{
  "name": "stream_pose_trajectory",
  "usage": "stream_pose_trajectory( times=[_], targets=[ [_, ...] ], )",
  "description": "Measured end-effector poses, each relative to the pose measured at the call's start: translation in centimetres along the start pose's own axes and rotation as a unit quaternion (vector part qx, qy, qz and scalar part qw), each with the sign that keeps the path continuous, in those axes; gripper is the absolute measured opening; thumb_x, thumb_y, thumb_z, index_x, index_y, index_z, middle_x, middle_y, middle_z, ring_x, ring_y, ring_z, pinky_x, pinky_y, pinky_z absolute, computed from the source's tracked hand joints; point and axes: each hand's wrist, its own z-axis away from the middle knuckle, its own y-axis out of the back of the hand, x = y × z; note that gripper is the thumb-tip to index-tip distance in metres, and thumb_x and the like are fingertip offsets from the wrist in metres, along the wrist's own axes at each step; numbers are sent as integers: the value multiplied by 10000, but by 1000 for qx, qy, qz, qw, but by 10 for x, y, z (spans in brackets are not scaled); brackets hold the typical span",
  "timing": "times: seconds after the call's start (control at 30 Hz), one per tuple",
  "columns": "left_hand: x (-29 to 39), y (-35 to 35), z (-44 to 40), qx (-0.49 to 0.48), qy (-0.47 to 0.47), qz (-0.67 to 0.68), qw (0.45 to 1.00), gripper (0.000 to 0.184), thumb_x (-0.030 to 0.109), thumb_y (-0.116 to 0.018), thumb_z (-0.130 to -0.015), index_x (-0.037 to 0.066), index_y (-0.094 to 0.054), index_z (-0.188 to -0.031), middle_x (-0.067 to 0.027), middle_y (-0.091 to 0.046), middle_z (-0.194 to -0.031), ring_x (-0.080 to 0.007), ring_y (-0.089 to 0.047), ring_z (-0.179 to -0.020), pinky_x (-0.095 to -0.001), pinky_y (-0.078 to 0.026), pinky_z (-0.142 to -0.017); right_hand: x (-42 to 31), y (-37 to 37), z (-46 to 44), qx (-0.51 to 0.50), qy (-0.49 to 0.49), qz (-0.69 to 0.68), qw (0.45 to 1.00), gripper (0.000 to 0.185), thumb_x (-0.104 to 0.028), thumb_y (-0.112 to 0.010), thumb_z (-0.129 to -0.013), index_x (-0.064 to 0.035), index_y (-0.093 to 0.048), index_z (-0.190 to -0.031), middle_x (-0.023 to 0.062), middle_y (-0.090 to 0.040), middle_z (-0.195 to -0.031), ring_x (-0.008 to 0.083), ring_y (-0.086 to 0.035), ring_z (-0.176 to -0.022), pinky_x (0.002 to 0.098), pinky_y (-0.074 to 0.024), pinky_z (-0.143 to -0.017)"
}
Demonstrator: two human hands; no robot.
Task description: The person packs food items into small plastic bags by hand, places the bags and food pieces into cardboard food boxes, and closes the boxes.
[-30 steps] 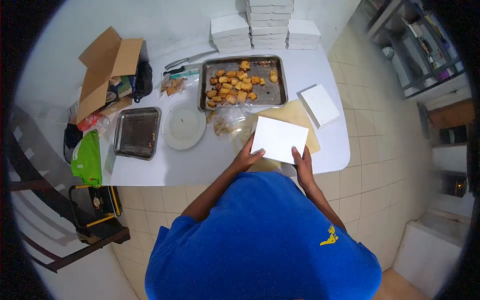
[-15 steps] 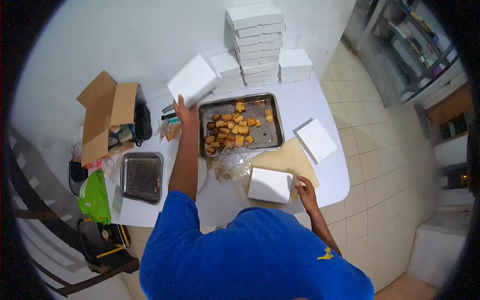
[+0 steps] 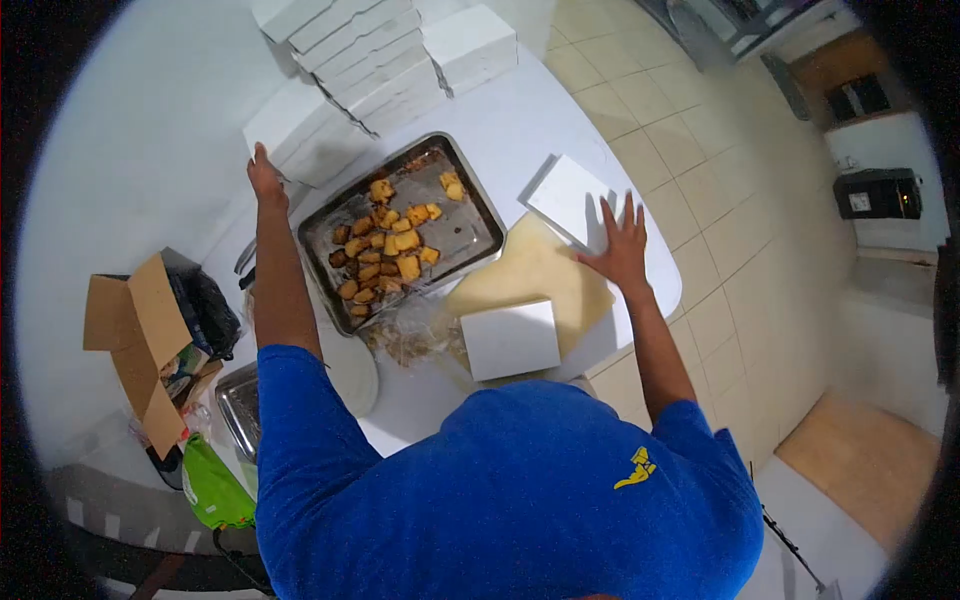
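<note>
White box (image 3: 290, 120) moved to stacked boxes (image 3: 360, 50), left hand (image 3: 266, 182) touching, grip unclear, right hand (image 3: 624, 255) splayed

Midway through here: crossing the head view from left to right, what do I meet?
Open cardboard box → left hand → large metal baking tray holding browned chunks → right hand, fingers spread → black boxy appliance.

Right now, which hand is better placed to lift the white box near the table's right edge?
The right, most likely. The right hand is spread open at that white box, though contact is unclear; the left hand is across the metal tray, at the stacked boxes by the wall.
</note>
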Motion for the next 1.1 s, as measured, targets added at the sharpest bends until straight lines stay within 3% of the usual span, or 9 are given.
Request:
stream_pose_trajectory(
  times=[0.2,0.33,0.4,0.47,0.53,0.6,0.67,0.8,1.1],
  targets=[
    [-26,31,42,214,-152,-91,961,667,436,-518,-889,-91,-363,-1268,-187,-488,-1164,-259,-503,-1045,-369,-403,-904,16,-18,-57,-210,-14,21,977,1164,-512,-782,-495,-198,-177,-1438,261,-210,-1413,510,-276,-1240,555,-356,-956],
    [-60,11,159,133,-295,-10,946,416,353,-465,-944,-59,-523,-966,-84,-511,-867,-177,-460,-809,-332,-392,-704,34,-24,-59,-220,-30,-124,967,1153,-526,-760,-538,-98,-171,-1432,309,-323,-1332,456,-330,-1232,491,-314,-1015],
    [-86,-4,237,15,-164,56,985,333,330,-511,-926,-1,-534,-898,-39,-501,-740,-156,-444,-714,-305,-368,-654,36,-21,-47,-208,-7,-231,950,1141,-529,-753,-557,-58,-180,-1425,319,-349,-1311,429,-330,-1245,483,-287,-1034],
    [-125,-21,315,-149,-91,42,984,273,307,-555,-899,52,-565,-998,-39,-549,-932,-147,-520,-845,-300,-445,-765,16,1,-26,-230,-4,-249,941,1116,-517,-743,-580,4,-203,-1407,299,-317,-1363,397,-302,-1282,429,-253,-1065],
    [-116,-39,387,-311,120,148,931,459,309,-549,-897,102,-392,-1276,-65,-463,-1247,-220,-493,-1103,-390,-460,-884,-4,6,0,-248,13,-370,895,1090,-480,-738,-590,43,-216,-1392,302,-320,-1364,374,-301,-1290,398,-256,-1069],
    [-118,-49,425,-366,213,170,890,582,319,-545,-898,152,-263,-1379,-63,-349,-1376,-241,-439,-1199,-452,-451,-904,-39,29,28,-259,3,-434,863,1074,-435,-734,-598,88,-211,-1376,314,-332,-1352,372,-338,-1273,377,-268,-1063],
    [-105,-49,438,-397,206,199,872,628,314,-553,-892,176,-215,-1404,-54,-321,-1395,-242,-421,-1219,-468,-452,-901,-61,45,49,-298,35,-429,852,997,-297,-740,-653,69,-183,-1394,253,-299,-1400,296,-294,-1307,338,-246,-1061],
    [-96,-30,443,-456,159,261,836,680,311,-573,-875,180,-186,-1417,-42,-324,-1395,-247,-414,-1229,-483,-459,-888,-88,50,79,-286,15,-431,856,1024,-342,-749,-632,71,-198,-1391,270,-319,-1378,318,-316,-1293,351,-262,-1055],
    [-117,-8,475,-389,117,336,850,673,173,-549,-834,132,-204,-1410,-82,-436,-1281,-233,-515,-1114,-451,-497,-859,-91,66,84,-307,116,-350,877,993,-353,-719,-639,22,-214,-1406,249,-340,-1371,323,-360,-1258,372,-306,-1030]
  ],
)
